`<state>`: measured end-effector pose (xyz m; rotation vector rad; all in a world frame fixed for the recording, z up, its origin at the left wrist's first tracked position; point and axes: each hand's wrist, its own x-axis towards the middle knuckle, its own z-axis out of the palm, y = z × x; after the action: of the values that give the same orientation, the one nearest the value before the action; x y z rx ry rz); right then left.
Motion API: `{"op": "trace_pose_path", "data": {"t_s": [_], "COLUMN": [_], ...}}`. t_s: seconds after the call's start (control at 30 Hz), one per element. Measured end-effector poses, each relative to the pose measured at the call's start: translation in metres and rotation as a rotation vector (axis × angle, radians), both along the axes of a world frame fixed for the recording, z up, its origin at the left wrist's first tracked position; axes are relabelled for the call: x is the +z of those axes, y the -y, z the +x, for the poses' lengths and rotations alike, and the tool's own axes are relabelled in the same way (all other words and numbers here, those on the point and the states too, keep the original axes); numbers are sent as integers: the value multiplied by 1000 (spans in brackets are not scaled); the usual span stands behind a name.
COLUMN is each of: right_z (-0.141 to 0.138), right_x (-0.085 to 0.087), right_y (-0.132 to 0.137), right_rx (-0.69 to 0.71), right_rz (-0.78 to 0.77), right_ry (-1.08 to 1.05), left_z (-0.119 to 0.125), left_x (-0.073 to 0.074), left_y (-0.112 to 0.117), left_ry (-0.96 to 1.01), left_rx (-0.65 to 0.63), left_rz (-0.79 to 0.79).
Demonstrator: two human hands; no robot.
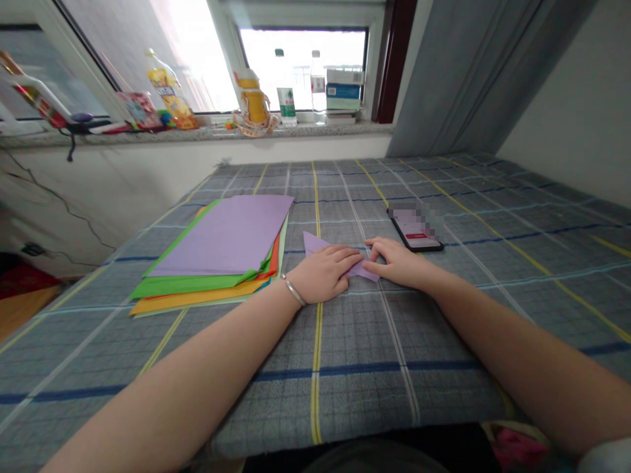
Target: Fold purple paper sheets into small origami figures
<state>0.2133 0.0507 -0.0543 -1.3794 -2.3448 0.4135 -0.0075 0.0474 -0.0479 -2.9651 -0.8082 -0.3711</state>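
Note:
A small piece of folded purple paper [312,242] lies on the plaid cloth, its pointed upper left corner and lower right tip showing. My left hand [325,270] rests flat over its middle, palm down with fingers stretched to the right, and hides most of it. A silver bangle is on that wrist. At the paper's right end, my right hand [392,261] has its thumb and index finger close to the edge, fingers bent. Whether those fingertips pinch the paper or only touch it is hard to make out.
Left of my hands lies a stack of coloured paper sheets [221,240], purple on top. A phone [417,226] lies beyond my right hand. Plaid cloth [359,394] covers the surface. Bottles, a yellow cup [255,102] and boxes [344,92] stand on the windowsill.

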Motion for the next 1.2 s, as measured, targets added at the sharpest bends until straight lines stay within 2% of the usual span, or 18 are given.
{"op": "trace_pose_path", "data": {"t_s": [0.13,0.37,0.47,0.53,0.63,0.73,0.87,1.03,1.2], "right_z": [-10,-13,-10,-9,-8,-9,-11,-15,-18], "right_x": [-3,-5,-5,-3,1,5,5,4,11], "right_y": [2,0,-3,-3,-1,4,8,11,19], "right_rx": [-91,-129,-116,-99,-86,-107,-137,-17,159], "right_rz": [-1,4,8,-12,-83,-113,-43,55,182], "right_ry": [54,-19,-107,-146,-187,-231,-275,-358,-356], "left_z": [4,10,14,16,18,17,14,12,6], "left_x": [0,11,18,20,18,16,14,18,27], "left_y": [9,18,23,26,27,24,20,18,18], "left_ry": [-85,-92,-85,-100,-125,-116,-49,78,179], "left_rx": [199,234,379,479,559,555,485,461,387], "left_rz": [100,197,273,272,202,151,158,214,247]}}
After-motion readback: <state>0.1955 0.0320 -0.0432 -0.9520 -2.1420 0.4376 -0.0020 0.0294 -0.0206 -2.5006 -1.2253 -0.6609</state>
